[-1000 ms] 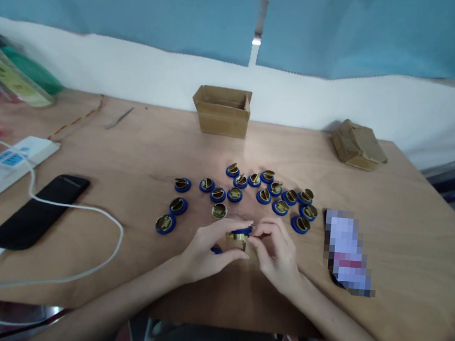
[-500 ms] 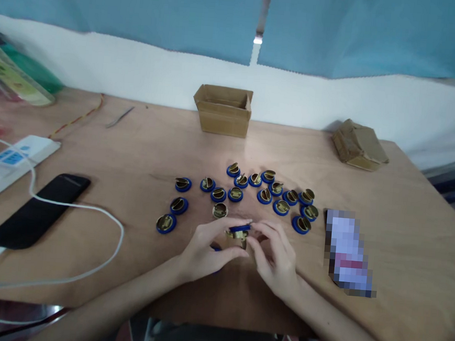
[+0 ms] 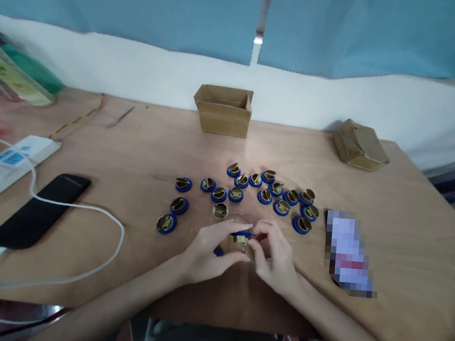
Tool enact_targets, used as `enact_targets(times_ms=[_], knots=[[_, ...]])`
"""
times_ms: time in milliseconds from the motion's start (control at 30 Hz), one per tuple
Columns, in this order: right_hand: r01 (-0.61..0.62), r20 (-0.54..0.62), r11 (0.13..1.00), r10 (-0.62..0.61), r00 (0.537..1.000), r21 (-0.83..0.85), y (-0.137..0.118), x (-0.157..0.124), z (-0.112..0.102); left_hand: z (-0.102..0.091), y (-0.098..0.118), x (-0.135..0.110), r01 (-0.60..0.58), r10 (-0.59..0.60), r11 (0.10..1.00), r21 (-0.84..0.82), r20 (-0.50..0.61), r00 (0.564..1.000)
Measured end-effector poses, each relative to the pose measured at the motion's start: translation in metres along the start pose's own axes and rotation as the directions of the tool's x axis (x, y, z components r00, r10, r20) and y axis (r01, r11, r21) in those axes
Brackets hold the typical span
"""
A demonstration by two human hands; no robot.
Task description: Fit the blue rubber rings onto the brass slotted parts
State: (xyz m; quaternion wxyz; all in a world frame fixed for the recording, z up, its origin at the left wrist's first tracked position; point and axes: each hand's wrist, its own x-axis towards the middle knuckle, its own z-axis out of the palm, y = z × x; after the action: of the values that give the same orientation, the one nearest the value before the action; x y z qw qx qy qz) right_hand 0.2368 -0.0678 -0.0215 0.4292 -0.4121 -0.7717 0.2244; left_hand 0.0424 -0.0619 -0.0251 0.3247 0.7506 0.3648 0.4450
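Between both hands, above the front of the table, is a round brass-coloured piece (image 3: pixel 241 238) with a blue rim and a small metal flap hanging down. My left hand (image 3: pixel 210 250) grips its left side between thumb and fingers. The thumb and fingertips of my right hand (image 3: pixel 275 255) pinch it from the right. Part of another blue piece (image 3: pixel 218 251) shows behind the left hand. Just beyond the hands lies a brass disc (image 3: pixel 220 211) with no blue rim visible. Several similar blue-rimmed brass discs (image 3: pixel 235 194) are spread past it, many with flaps raised.
An open cardboard box (image 3: pixel 224 119) stands at the back, with a crumpled box (image 3: pixel 359 145) to its right. A black phone (image 3: pixel 39 211), white cable (image 3: pixel 98 210) and power strip (image 3: pixel 10 169) lie left. Another phone, its screen blurred out (image 3: pixel 349 253), is at right.
Both hands and the held piece have dropped slightly toward me. The right fingers have curled in more around the piece's right edge. The discs on the table have stayed put.
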Motion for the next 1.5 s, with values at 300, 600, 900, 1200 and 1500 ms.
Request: enact_targets(times_ms=[300, 600, 900, 1200, 1500], knots=[[-0.007, 0.009, 0.999, 0.007, 1.0, 0.038, -0.001, 0.0, -0.001, -0.002, 0.004, 0.003, 0.081, -0.08, 0.996, -0.042, 0.009, 0.997], [-0.038, 0.081, 0.999, 0.035, 0.996, 0.034, 0.002, 0.0, -0.002, -0.002, 0.005, 0.004, 0.177, -0.173, 0.981, -0.086, 0.046, 0.984], [0.015, 0.076, 1.0, -0.017, 0.997, 0.018, 0.001, -0.001, 0.002, 0.001, -0.001, 0.002, 0.155, -0.153, 0.987, -0.046, 0.033, 0.988], [0.045, 0.032, 0.999, -0.045, 0.998, 0.003, -0.003, 0.007, -0.017, 0.003, -0.004, -0.004, 0.071, -0.071, 0.997, 0.017, 0.015, 0.997], [-0.297, 0.124, 0.938, 0.278, 0.952, 0.178, -0.002, 0.008, -0.015, 0.005, -0.001, -0.006, 0.083, -0.083, 0.997, 0.003, -0.017, 0.996]])
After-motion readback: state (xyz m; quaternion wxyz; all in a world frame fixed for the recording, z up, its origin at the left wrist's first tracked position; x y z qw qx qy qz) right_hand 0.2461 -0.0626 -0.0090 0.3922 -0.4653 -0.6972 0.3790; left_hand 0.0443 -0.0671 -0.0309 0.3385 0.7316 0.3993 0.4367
